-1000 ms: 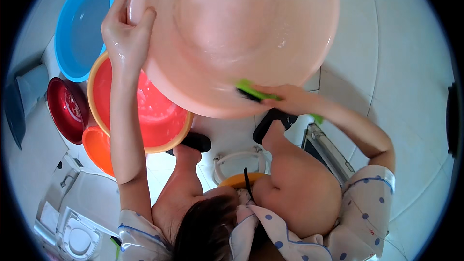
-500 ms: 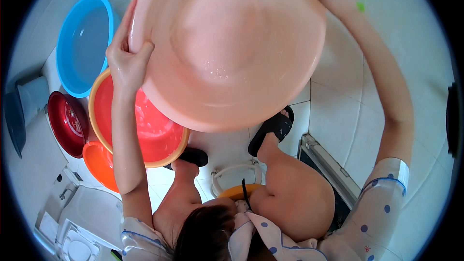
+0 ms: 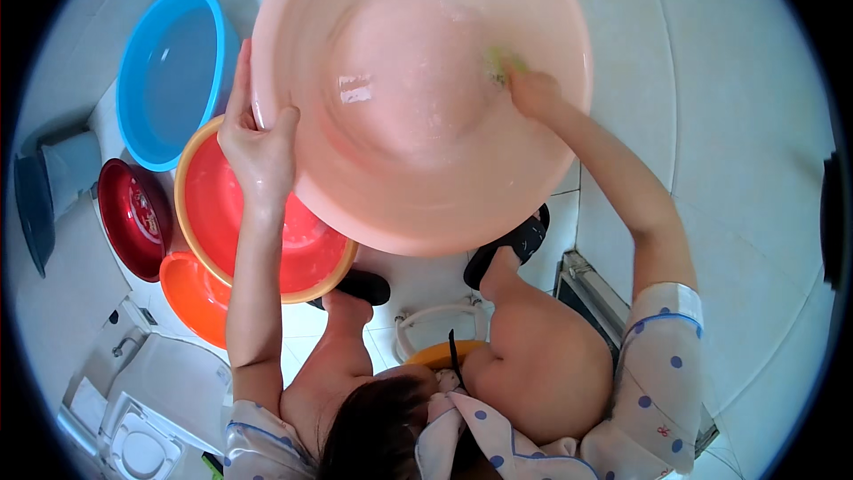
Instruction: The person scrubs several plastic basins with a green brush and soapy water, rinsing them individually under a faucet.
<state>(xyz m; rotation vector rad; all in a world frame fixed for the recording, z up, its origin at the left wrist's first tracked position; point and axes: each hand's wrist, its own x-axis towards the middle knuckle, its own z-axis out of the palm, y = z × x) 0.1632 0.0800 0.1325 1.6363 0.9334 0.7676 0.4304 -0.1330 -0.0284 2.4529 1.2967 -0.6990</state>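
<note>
A large pale pink basin (image 3: 382, 213) is tilted up with its inside facing me, wet and shiny within. My left hand (image 3: 262, 147) grips its left rim, thumb on the inner side and fingers on the outside. My right hand (image 3: 535, 93) is inside the basin on the right, closed on a small green scrubber (image 3: 499, 62) pressed to the inner surface. Motion blurs the scrubber, so its exact shape is unclear. Below my left forearm lies a red basin with a yellow rim (image 3: 209, 204), partly covered by the pink one.
A blue basin with water (image 3: 169, 80) stands far left. Dark red (image 3: 133, 218) and orange (image 3: 191, 298) basins sit near it. A toilet (image 3: 147, 444) is at lower left, a wall (image 3: 737, 169) on the right. Beneath me is a yellow-seated stool (image 3: 435, 356); my slippered feet flank the floor.
My right hand has moved from the basin's upper right rim down and left into its inside, with the green scrubber. My left hand keeps its grip; the basin has shifted slightly.
</note>
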